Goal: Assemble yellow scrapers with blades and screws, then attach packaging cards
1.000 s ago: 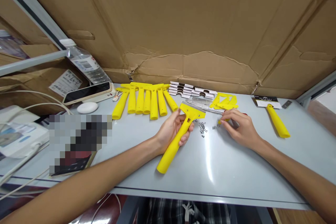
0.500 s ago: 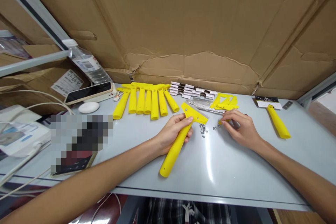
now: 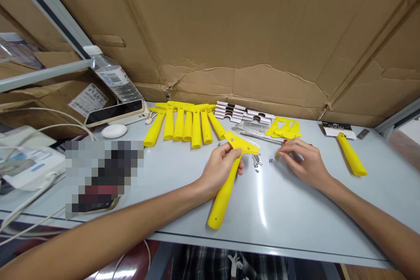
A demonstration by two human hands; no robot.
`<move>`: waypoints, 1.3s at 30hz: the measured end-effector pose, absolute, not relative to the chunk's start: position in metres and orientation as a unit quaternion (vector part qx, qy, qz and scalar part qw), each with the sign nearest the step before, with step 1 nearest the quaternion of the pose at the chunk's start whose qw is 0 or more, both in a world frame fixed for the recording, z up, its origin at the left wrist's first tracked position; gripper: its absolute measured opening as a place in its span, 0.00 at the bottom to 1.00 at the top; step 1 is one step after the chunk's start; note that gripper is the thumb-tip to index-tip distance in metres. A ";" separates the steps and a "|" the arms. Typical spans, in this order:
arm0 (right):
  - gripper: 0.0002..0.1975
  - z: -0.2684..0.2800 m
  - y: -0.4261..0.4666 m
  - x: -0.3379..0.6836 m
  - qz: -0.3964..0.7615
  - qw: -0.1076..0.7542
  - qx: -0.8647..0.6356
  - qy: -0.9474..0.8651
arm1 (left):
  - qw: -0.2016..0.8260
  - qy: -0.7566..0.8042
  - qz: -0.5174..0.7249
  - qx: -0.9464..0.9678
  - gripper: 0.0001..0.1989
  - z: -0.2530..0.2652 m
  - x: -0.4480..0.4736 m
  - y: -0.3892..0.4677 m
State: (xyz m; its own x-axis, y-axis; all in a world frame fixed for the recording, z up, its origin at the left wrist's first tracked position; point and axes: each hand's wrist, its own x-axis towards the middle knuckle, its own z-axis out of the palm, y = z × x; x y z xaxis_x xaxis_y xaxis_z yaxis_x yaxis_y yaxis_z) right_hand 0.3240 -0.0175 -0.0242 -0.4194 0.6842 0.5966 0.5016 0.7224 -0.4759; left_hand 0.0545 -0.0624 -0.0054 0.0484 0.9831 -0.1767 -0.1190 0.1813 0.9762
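Fingers of the left hand point(image 3: 219, 167) are wrapping snugly around the yellow scraper point(image 3: 226, 186), the thumb pressing on its neck just below the wide head. From this grip the handle is slanting toward the near edge of the table point(image 3: 275, 218), while the head is tilting away beyond the thumb, two metal fasteners showing in its face. Off to the right of that grip, the right hand point(image 3: 305, 164) is hovering or resting low over the table; which of the two is hard to tell. Its fingertips are bunching narrowly together, and whether they are pinching anything is too hidden to tell.

Between the two grips, a small heap of screws point(image 3: 257, 162) is lying just beside the scraper's head, and a few loose ones are lying nearer the right fingertips. Beyond the left grip and to its left, a row of yellow handles point(image 3: 196, 133) is lining up near the cardboard point(image 3: 262, 81). Straight beyond the gap between the hands, metal blades point(image 3: 252, 128) are lying in front of stacked white cards point(image 3: 229, 111). Just beyond the right fingertips, flat yellow pieces point(image 3: 285, 129) are overlapping. Well to the right of the right hand, another yellow handle point(image 3: 351, 155) is resting against a black-and-white card point(image 3: 337, 130).
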 end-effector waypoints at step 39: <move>0.19 -0.023 -0.047 0.227 0.545 0.490 -0.434 -0.524 | 0.562 0.491 0.481 0.460 0.15 -0.009 0.058 -0.069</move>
